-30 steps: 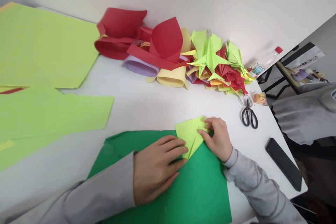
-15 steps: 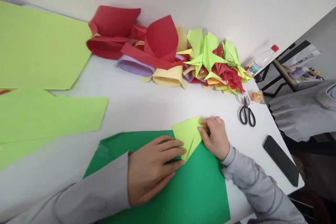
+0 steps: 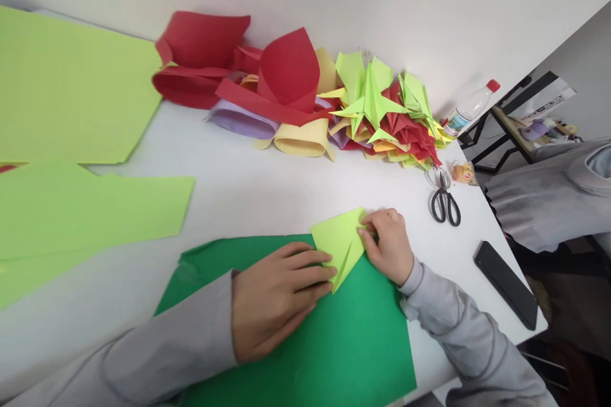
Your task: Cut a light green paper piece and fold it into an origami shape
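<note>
A small folded piece of lime-green paper point(image 3: 337, 233) lies over the far edge of a dark green sheet point(image 3: 353, 343). My left hand point(image 3: 281, 299) lies flat with its fingers stretched out, their tips pressing the paper's left side and lower point. Thumb and forefinger of my right hand point(image 3: 389, 245) pinch the folded paper at its right edge, where the fingers hide part of it. A slanting crease or slit shows on the paper between both hands.
Scissors point(image 3: 445, 203) and a black phone-like slab point(image 3: 506, 284) lie to the right. Rolled red paper point(image 3: 291, 73), folded lime-green paper stars point(image 3: 372, 102) and a bottle point(image 3: 470, 108) line the wall. Large lime-green sheets point(image 3: 71, 89) spread left. A person in grey point(image 3: 548, 197) is beyond the table's right edge.
A small flap that stood up near my right fingers a second ago now lies down under them. My right hand keeps its pinch. The whole view has shifted slightly.
</note>
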Motion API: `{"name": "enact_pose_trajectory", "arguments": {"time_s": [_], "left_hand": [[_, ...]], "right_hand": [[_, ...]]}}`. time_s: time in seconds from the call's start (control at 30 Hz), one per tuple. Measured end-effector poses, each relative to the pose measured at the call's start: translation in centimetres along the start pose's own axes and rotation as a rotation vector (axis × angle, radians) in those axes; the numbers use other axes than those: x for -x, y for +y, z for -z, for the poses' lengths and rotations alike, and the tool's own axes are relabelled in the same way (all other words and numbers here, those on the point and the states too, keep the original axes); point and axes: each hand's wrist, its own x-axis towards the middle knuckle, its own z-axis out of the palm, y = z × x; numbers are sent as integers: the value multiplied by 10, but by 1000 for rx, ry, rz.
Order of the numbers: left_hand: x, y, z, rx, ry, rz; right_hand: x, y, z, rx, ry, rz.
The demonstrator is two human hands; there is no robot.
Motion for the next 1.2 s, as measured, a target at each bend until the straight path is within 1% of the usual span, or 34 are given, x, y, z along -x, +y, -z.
{"name": "enact_pose_trajectory", "arguments": {"time_s": [0.23, 0.5, 0.87, 1.2], "left_hand": [[0, 2, 0, 0, -5, -7], [0, 7, -2, -22, 6, 33], [1, 5, -2, -39, -10, 3], [-3, 6, 5, -16, -51, 3]], "right_hand": [[0, -1, 0, 23, -8, 6], [1, -2, 1, 34, -9, 17], [0, -4, -2, 87, -4, 10], [0, -5, -2, 116, 3, 20]]}}
